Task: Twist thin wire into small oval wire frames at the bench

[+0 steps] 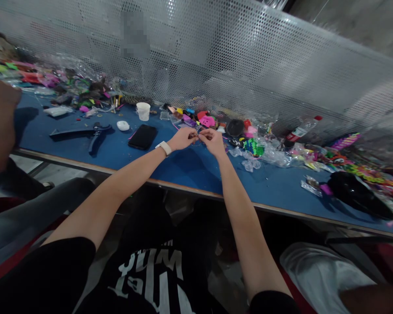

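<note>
- Here's the action, just right of the black phone [143,136]: the left hand [184,137] and right hand [212,140] meet almost fingertip to fingertip.
- Both pinches look closed, thumb against finger, on a tiny piece [197,135] between them – too small to name from here.
- Good form here means a light pinch, one hand steadying, the other doing the fine turning, wrists low over the table for control.
- Keep it over bare blue, too; a slip towards the clutter beyond the phone could cost a long search.
- Now the surface: a blue table [186,174], with a white cup [143,111] just behind the phone, a small white object [122,125] to its left, and a dark blue hand tool [96,129] further left.
- Right of the phone, past the hands, runs a colourful heap [253,147], then a red-capped bottle [303,131] and a glossy black object [356,194].
- Behind it all, a perforated metal panel [190,48] – and well left of the phone, a co-worker's blurred hand [0,124].
</note>
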The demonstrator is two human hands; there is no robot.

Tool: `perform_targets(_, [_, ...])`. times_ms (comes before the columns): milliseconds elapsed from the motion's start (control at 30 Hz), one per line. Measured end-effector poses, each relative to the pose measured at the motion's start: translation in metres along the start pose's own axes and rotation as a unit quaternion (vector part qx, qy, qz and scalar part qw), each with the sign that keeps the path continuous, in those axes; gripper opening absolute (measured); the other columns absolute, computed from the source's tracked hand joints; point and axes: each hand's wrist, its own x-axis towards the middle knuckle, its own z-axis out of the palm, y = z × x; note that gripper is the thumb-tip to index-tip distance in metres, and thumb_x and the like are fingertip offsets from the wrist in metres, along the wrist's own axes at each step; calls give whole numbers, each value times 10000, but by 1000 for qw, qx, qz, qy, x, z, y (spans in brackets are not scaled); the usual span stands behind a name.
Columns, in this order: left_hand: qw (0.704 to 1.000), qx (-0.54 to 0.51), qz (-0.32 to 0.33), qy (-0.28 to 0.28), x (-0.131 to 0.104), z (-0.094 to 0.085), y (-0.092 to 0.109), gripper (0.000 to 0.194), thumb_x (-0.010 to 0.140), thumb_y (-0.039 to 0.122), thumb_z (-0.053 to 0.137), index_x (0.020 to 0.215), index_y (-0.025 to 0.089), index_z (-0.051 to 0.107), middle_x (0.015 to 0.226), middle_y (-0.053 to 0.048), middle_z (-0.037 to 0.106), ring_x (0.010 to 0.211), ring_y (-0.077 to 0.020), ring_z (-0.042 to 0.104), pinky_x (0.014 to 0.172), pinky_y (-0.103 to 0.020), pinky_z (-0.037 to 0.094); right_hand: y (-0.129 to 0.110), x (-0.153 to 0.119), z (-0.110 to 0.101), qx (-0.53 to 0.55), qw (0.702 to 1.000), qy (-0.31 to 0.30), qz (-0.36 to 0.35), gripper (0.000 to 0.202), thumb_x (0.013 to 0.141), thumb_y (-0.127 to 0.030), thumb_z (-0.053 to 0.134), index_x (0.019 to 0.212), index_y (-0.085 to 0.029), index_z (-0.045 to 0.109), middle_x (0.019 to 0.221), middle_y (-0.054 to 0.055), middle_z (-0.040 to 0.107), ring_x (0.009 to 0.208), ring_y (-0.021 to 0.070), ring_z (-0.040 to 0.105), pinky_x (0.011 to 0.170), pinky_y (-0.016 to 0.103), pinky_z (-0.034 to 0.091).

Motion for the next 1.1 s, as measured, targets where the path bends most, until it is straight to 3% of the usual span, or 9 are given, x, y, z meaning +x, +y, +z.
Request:
perform_targets(200, [1000, -1, -8, -23, 1, 1, -4, 223, 1046, 261, 714, 830, 208, 702, 793, -55, 785, 764, -227, 712, 808, -380, 546, 4, 0, 0, -2, 1000, -13, 20, 602, 736, -772, 996, 882, -249, 737, 805, 51, 795, 744, 232, 710, 746, 403, 631])
perform_targets(433, [998, -47, -20, -25, 2, 1, -8, 216, 1043, 287, 704, 843, 212, 677, 756, -40, 761, 697, -210, 727, 746, -363, 549, 4, -2, 0, -5, 1000, -24, -15, 545, 818, -738, 933, 990, -241, 791, 924, 80, 829, 851, 263, 763, 843, 442, 660])
perform_targets(833, [999, -27, -12, -46, 1, 2, -11, 202, 1033, 297, 693, 850, 213, 699, 776, -49, 765, 713, -219, 718, 802, -389, 582, 1, -3, 1, 23, 998, -32, 55, 467, 809, -617, 966, 1004, -234, 784, 851, 42, 811, 779, 229, 729, 740, 382, 637])
perform_targets(1100, [998, -42, -7, -56, 1, 2, -8, 170, 1038, 279, 701, 890, 204, 734, 811, -62, 789, 733, -224, 740, 768, -374, 563, -6, -4, 3, 23, 997, -53, 55, 431, 828, -607, 939, 1012, -260, 764, 857, 27, 798, 771, 224, 705, 743, 392, 622])
